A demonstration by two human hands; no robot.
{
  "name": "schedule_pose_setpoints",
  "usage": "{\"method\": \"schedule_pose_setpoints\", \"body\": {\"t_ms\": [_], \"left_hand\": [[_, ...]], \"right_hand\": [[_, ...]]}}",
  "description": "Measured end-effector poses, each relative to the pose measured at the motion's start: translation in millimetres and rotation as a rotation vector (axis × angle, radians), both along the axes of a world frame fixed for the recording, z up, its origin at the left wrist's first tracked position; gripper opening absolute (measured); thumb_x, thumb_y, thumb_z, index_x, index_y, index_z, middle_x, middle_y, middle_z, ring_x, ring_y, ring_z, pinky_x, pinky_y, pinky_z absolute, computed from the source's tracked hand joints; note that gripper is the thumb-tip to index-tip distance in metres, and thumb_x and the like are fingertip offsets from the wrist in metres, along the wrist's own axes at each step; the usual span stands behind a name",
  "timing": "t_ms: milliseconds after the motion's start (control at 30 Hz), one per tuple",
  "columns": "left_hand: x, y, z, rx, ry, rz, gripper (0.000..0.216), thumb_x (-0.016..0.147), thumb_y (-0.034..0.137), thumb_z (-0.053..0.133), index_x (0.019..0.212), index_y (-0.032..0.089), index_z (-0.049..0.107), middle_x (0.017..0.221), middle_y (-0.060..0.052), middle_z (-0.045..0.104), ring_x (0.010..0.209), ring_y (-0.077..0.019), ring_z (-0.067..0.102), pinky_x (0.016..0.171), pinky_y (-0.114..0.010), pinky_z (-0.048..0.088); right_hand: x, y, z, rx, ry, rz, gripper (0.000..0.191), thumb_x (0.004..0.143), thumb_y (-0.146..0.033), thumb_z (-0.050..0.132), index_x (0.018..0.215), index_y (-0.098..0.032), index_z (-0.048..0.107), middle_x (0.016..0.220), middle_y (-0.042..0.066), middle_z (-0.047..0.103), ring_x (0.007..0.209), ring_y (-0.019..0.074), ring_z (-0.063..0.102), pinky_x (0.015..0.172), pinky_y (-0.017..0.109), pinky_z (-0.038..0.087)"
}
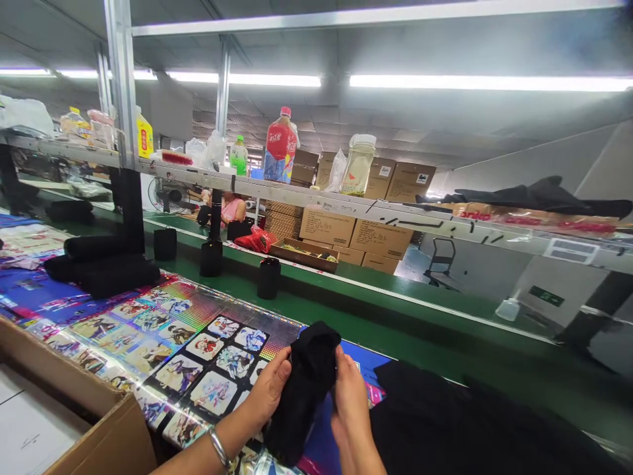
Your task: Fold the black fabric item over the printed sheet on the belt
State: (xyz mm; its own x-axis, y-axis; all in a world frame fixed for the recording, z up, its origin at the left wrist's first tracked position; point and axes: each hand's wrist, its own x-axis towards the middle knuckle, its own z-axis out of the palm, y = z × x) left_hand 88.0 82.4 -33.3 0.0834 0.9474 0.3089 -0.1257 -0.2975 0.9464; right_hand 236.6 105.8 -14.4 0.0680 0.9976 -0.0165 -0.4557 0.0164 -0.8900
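Down low in the view, both hands grasp a black fabric roll (304, 389) between them, held upright just above the tabletop (30, 297). Left hand (267, 389) clasps the left side of the roll, thumb up near its top; a metal bracelet (219, 448) sits on that wrist. Right hand (352, 402) presses the right side, thumb against the fabric near the top. The roll's lower end hangs between the wrists.

Under the hands: glossy sheets of cartoon-figure cards (198, 356), laid flat, some with a rainbow sheen. Right of the hands, touching the right forearm, a heap of black cloth (445, 422).

Far left on the tabletop, a stack of larger black rolls (101, 267). Lower left corner, an open cardboard box (99, 422).

Beyond the sheets runs a green conveyor belt (346, 310); three small black rolls stand upright on it, the nearest (268, 278) well apart from the hands.

Overhead shelf (346, 204) carries a red-labelled drink bottle (279, 146), a small green bottle (239, 156) and a clear jar (358, 165). Brown cartons (346, 231) are stacked behind. A person in pink (231, 210) sits across the belt, mostly hidden.
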Motion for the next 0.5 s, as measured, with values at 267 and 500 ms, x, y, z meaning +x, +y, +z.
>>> {"method": "schedule_pose_setpoints", "body": {"t_ms": [267,500], "left_hand": [[-2,2,-3.3,0.007,0.001,0.03,0.069,0.082,0.07,0.052,0.125,0.017,0.05,0.135,-0.014,0.055,0.127,-0.0332,0.047,0.108,-0.046,0.037],[-9,-2,2.6,0.176,0.217,0.308,0.076,0.059,0.063,0.077,0.118,0.019,0.059,0.121,-0.013,0.065,0.115,-0.0359,0.058,0.105,-0.05,0.044]], "right_hand": [[-7,-27,-7.4,0.082,-0.052,-0.012,0.078,0.074,-0.078,0.051,0.132,-0.027,0.038,0.152,0.006,0.034,0.142,0.0249,0.027,0.121,0.046,0.019],[-15,-54,6.3,0.344,-0.563,-0.091,0.073,0.089,-0.067,0.033,0.145,-0.02,0.027,0.16,0.006,0.018,0.147,0.0189,0.014,0.125,0.048,0.01]]}}
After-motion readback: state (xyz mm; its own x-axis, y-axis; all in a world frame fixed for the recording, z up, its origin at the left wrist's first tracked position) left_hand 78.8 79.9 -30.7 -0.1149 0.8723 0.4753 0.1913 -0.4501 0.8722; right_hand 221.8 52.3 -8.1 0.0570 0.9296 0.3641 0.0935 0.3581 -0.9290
